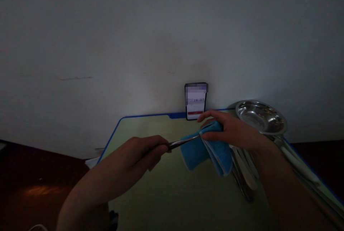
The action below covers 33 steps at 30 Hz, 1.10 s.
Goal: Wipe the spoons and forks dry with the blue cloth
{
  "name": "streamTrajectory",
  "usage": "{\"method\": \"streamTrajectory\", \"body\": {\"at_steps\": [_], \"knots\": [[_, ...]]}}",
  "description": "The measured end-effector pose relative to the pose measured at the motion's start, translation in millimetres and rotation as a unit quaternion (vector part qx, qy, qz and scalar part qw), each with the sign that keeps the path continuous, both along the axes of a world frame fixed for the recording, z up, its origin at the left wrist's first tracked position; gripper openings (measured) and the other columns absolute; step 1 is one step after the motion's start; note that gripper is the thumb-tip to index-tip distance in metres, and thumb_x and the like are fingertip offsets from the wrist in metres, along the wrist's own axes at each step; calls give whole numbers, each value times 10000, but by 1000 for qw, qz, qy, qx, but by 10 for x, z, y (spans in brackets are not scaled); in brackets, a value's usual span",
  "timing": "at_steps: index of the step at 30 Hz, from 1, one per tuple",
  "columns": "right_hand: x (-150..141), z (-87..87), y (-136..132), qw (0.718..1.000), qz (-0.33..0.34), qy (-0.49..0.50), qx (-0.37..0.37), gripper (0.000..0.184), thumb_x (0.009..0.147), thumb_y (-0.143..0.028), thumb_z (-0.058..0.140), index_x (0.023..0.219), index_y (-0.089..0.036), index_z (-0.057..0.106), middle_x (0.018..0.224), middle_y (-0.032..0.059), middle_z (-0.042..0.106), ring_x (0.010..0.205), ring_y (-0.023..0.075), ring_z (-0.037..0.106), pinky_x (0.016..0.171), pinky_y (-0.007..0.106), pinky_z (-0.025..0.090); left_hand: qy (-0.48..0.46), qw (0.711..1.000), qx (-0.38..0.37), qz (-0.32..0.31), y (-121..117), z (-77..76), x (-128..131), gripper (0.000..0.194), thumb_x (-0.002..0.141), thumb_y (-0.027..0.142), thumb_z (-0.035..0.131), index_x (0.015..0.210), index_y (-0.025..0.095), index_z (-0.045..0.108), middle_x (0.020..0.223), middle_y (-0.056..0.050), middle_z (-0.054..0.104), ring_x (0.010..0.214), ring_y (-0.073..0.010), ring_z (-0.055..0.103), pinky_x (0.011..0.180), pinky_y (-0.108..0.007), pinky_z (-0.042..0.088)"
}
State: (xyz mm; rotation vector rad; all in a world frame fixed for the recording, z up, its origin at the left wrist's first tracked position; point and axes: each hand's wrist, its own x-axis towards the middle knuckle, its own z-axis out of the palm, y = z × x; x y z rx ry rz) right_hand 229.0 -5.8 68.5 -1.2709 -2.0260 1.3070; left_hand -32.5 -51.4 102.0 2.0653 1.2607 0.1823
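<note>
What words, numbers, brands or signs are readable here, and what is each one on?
"28:07": on the lit screen of the upright black-edged phone; the last digit is unsure, and whatever precedes "28" is unclear.
Top of that screen: blocked out, unreadable.
Red bar low on the screen: any lettering is too small to read.
Blue cloth and round shiny metal bowl: no writing that I can make out.

The blue cloth (194, 152) and right hand (228, 128) hide the far end of the metal utensil (182, 142), so its kind cannot be told. Part of the phone's screen (195, 100) is pixelated, and the tabletop's near edge (172, 220) is cut off.
</note>
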Motion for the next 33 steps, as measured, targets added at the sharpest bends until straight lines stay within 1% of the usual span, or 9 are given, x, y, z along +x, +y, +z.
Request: {"method": "streamTrajectory", "body": {"at_steps": [8, 11, 14, 16, 18, 22, 27, 29, 33], "knots": [[14, 10, -5, 999, 26, 26, -29, 405, 703, -372, 645, 1057, -250, 490, 1012, 18, 619, 848, 174, 596, 655, 262, 474, 1, 1000, 1, -13, 16, -26, 0, 262, 918, 350, 345, 903, 196, 557, 611, 50, 494, 539, -76, 461, 507, -190, 358], [36, 13, -5, 998, 35, 36, -43, 425, 692, -380, 658, 1059, -251, 486, 1006, 15, 624, 857, 176, 595, 656, 257, 476, 4, 999, 33, -8, -2, -25, -31, 238, 909, 347, 367, 946, 210, 558, 637, 46, 522, 570, -86, 489, 542, -196, 378], [73, 22, -3, 998, 17, 20, -64, 473, 681, -416, 662, 1084, -260, 469, 906, 9, 643, 782, 178, 606, 601, 261, 481, 12, 998, 61, -3, -21, -16, -69, 234, 898, 345, 384, 976, 217, 564, 698, 34, 573, 614, -99, 520, 576, -204, 396], [95, 28, -1, 997, 0, 7, -73, 498, 675, -435, 661, 1099, -266, 462, 849, 7, 646, 730, 178, 609, 570, 266, 481, 25, 998, 60, -1, -26, -14, -88, 244, 896, 346, 384, 991, 219, 570, 726, 26, 598, 619, -105, 531, 567, -205, 398], [104, 33, 1, 997, -2, 10, -82, 507, 672, -434, 664, 1105, -271, 457, 838, 6, 649, 718, 179, 613, 569, 270, 485, 34, 998, 57, -1, -25, -20, -95, 249, 895, 347, 385, 995, 223, 577, 748, 21, 616, 624, -110, 539, 561, -206, 400], [74, 40, -5, 994, 41, 17, -103, 503, 667, -408, 674, 1100, -271, 458, 886, 4, 660, 772, 182, 623, 625, 280, 497, 36, 997, 62, 5, -15, -42, -57, 245, 890, 361, 396, 973, 232, 587, 783, 17, 630, 683, -126, 562, 602, -220, 410], [-6, 51, -28, 986, 132, -4, -102, 481, 662, -371, 685, 1089, -275, 486, 1007, -3, 657, 853, 177, 621, 697, 273, 488, 13, 999, 49, 20, 20, -40, 47, 234, 900, 364, 387, 928, 241, 585, 810, 28, 627, 745, -125, 567, 664, -225, 410], [-34, 50, -36, 983, 155, -11, -94, 475, 661, -359, 687, 1088, -275, 496, 1011, -13, 661, 866, 166, 620, 717, 256, 479, -11, 999, 47, 21, 42, -43, 83, 228, 905, 352, 384, 910, 241, 583, 801, 35, 620, 735, -115, 560, 665, -218, 406], [-80, 40, -46, 984, 163, -34, -71, 479, 666, -365, 680, 1102, -287, 498, 1006, -24, 662, 848, 151, 622, 690, 228, 469, -25, 998, 51, 36, 86, -71, 135, 239, 903, 359, 379, 868, 214, 566, 698, 37, 568, 629, -102, 511, 586, -211, 387]]}}
